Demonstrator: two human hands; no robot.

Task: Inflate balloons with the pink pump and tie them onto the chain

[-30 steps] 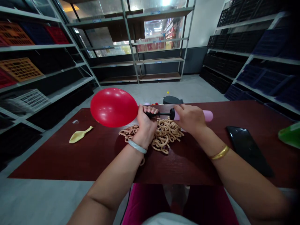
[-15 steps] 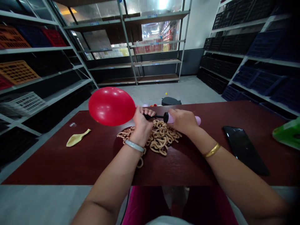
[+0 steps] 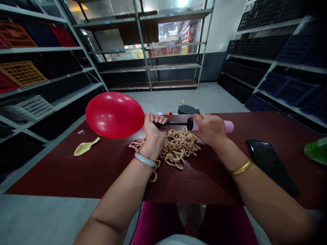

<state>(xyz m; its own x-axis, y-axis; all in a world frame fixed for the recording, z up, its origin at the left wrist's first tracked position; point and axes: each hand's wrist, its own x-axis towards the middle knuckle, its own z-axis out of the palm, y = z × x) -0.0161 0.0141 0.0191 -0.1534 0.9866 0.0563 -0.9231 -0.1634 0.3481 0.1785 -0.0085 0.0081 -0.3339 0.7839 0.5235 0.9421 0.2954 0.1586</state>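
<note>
A red balloon (image 3: pixel 114 115), swollen with air, points left from my left hand (image 3: pixel 155 131). That hand is closed around the balloon's neck and the black end of a balloon pump (image 3: pixel 229 126). My right hand (image 3: pixel 209 128) wraps the pump's pink barrel, and a length of black rod shows between the two hands. Beneath them lies a heap of beige ring-like or curled pieces (image 3: pixel 178 146) on the dark red table (image 3: pixel 204 183); my left hand and wrist hide part of it. The exact join of balloon and nozzle is covered by my fingers.
A limp pale yellow balloon (image 3: pixel 87 147) and a small clear scrap (image 3: pixel 81 132) lie at the table's left. On the right are a black phone-like slab (image 3: pixel 272 166) and a green object (image 3: pixel 316 150). Shelves with crates (image 3: pixel 24 73) stand around; a dark grey stool-like thing (image 3: pixel 188 109) is beyond the table.
My right hand has drawn the pink barrel to the right, so more rod shows. The red balloon looks larger and reaches farther left. The view has shifted slightly.
</note>
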